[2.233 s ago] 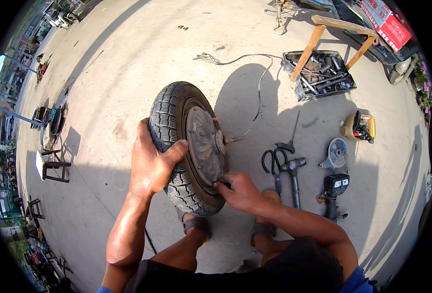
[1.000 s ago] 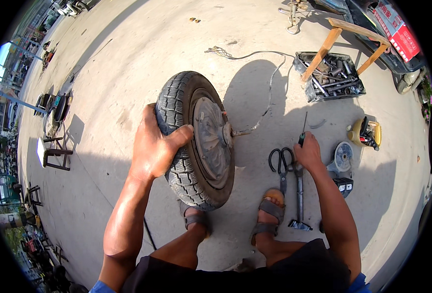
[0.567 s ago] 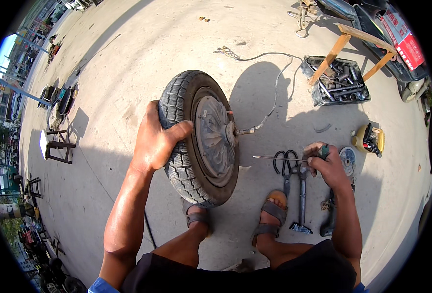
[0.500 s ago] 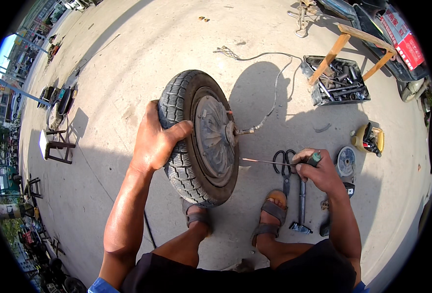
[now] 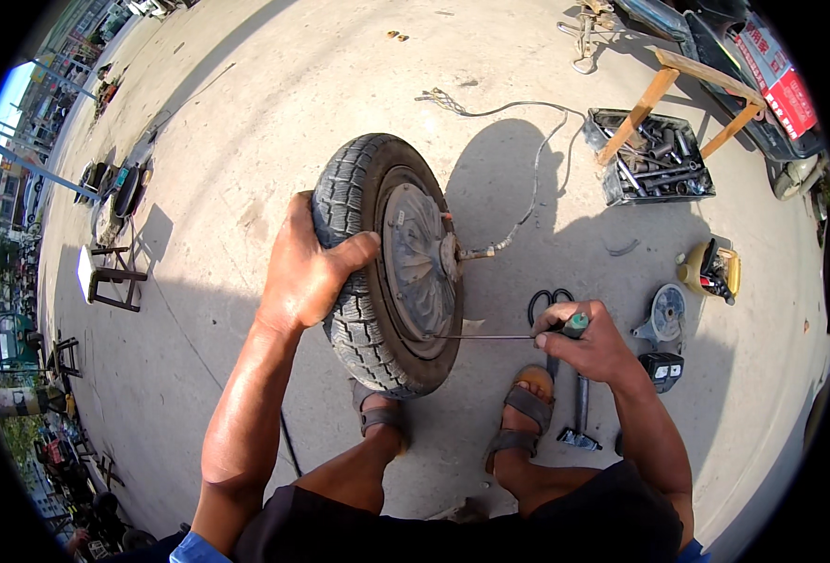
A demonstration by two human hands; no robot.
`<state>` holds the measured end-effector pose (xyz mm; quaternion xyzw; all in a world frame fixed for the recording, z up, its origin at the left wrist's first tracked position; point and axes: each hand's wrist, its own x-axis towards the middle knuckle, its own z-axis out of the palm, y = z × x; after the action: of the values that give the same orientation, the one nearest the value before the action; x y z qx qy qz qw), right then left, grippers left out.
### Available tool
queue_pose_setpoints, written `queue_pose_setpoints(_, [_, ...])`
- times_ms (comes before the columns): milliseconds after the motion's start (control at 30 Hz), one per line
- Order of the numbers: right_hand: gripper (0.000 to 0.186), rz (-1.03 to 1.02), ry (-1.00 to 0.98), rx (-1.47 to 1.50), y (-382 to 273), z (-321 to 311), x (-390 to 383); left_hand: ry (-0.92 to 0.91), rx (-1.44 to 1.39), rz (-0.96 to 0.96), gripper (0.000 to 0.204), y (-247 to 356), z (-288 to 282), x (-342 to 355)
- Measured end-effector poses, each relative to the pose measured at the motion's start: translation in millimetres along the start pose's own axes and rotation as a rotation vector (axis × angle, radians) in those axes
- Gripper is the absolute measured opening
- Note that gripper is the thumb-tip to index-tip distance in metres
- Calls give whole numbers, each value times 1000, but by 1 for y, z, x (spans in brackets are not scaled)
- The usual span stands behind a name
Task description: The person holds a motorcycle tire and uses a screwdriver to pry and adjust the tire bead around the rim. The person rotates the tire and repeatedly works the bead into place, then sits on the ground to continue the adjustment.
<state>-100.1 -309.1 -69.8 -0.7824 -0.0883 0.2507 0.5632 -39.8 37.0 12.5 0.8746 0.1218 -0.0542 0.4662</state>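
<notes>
A wheel with a black treaded tyre [image 5: 354, 324] and a dusty grey metal hub [image 5: 413, 267] stands on edge, leaning, in front of me. My left hand [image 5: 316, 263] grips the tyre's upper left side, thumb over the sidewall. In my right hand [image 5: 584, 340] is a screwdriver [image 5: 499, 338], its green handle end showing at the fist. The long thin shaft points left, and its tip meets the lower part of the hub near the rim. From the hub's axle a cable [image 5: 527, 223] runs right and away over the ground.
At the far right a black crate [image 5: 659, 188] holds sockets and wrenches beside a wooden frame [image 5: 640, 108]. Scissors [image 5: 548, 305], a hammer [image 5: 580, 422], a round metal cover [image 5: 665, 314] and a cut-open yellow jug [image 5: 710, 267] lie on the right. A small stool [image 5: 114, 277] stands left.
My right hand has moved left with the screwdriver, bringing its tip from beside the wheel onto the hub. My left hand keeps its hold on the tyre.
</notes>
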Motion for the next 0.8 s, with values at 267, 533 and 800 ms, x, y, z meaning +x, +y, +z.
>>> queue_pose_setpoints(267, [15, -33, -3, -37, -6, 1, -2, 13, 29, 11, 76, -1, 0, 0])
queue_pose_setpoints(533, [12, -205, -1, -77, -6, 2, -5, 16, 46, -4, 78, 0, 2, -1])
queue_pose_setpoints(800, [16, -363, -29, -164, -19, 3, -7, 14, 48, -10, 79, -1, 3, -1])
